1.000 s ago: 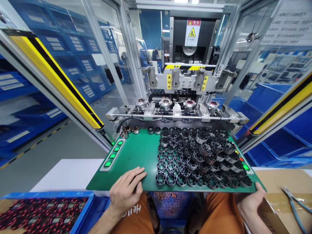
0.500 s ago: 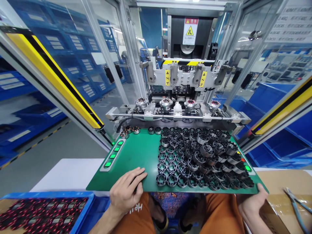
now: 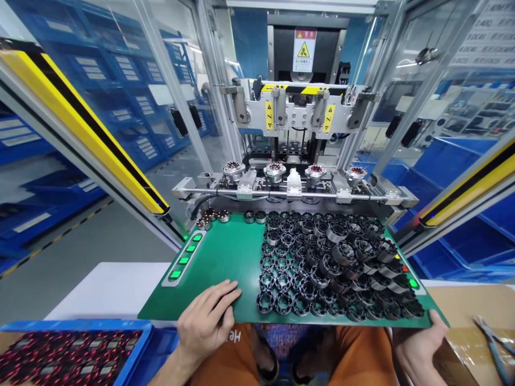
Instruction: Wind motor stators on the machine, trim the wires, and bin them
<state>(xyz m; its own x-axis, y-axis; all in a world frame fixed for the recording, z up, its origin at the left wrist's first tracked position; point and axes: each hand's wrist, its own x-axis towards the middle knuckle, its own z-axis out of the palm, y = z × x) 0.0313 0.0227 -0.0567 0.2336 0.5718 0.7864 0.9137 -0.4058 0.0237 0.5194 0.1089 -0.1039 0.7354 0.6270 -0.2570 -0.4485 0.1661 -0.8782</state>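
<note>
My left hand (image 3: 209, 316) lies at the front edge of the green work board (image 3: 229, 257), fingers stretched flat on its surface and nothing held. At the front right corner, my right hand (image 3: 420, 343) has its thumb on the board's edge; its other fingers are hidden underneath. Dark ring-shaped motor stator cores (image 3: 309, 268) cover the board's right half in rows, stacked higher toward the right. Behind the board, a wound stator (image 3: 275, 167) sits on one of several holders along the machine's rail. Copper-wound stators (image 3: 210, 215) rest at the back left corner.
Green lit buttons (image 3: 186, 257) line the board's left side. A yellow-and-black bar (image 3: 92, 139) slants up on the left. The machine's upper plate (image 3: 298, 112) hangs behind the holders. A blue tray (image 3: 147, 348) holds red-wound parts at lower left. Pliers (image 3: 493, 343) lie on cardboard at right.
The machine's upper plate has risen away from the holders. The view has shifted slightly. Both my hands stay at the same places on the board.
</note>
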